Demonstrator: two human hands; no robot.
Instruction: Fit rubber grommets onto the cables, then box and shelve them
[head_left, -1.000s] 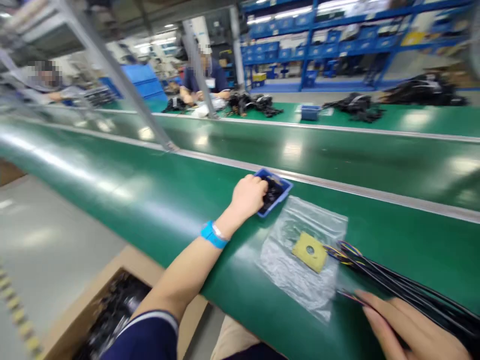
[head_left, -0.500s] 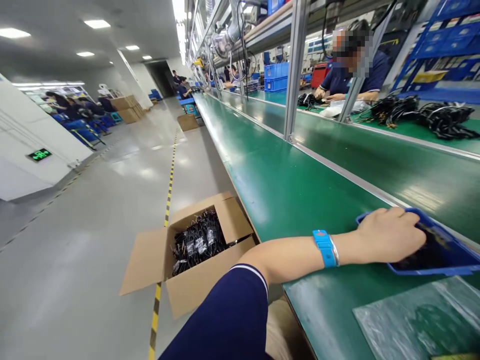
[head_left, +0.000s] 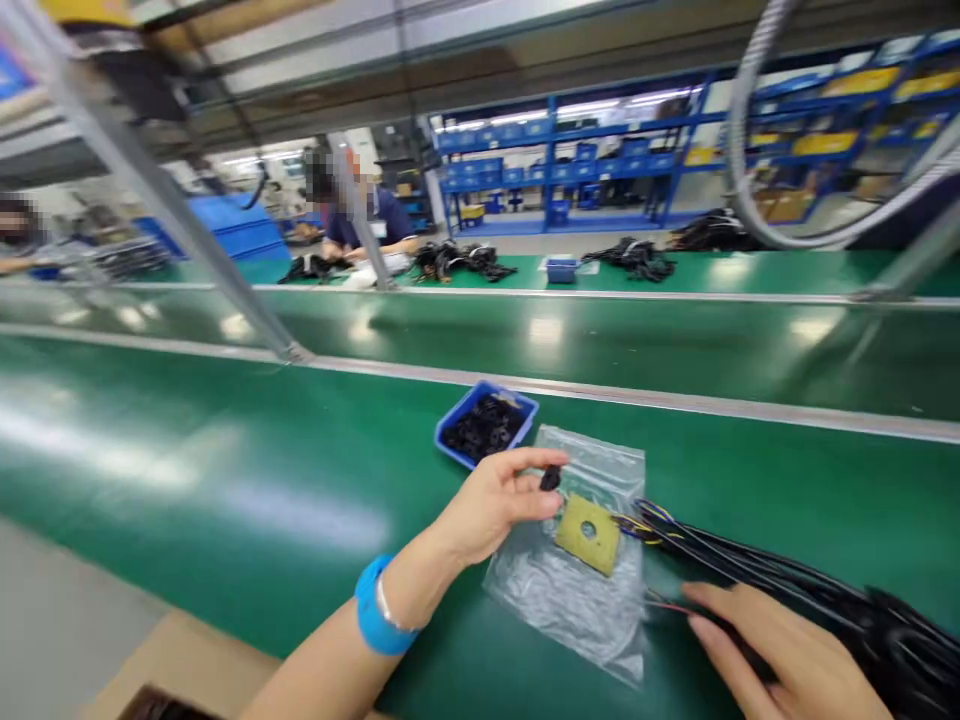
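Fingers of left hand pinch one black piece.

Black part in left hand, wires in right hand

So much green here: the bench is deep green all over, with whitish glare streaks. The parts tray is blue, full of black bits, and the little part in the left hand is black too. The pad is a mustardy yellow, on a see-through bag. Cables are plain black, but the wire ends go blue and yellow. The thin wire at the right hand looks reddish and dark. Wristband is bright blue, next to a silvery band. Blue shelving behind, pale grey ribbed hose up top.
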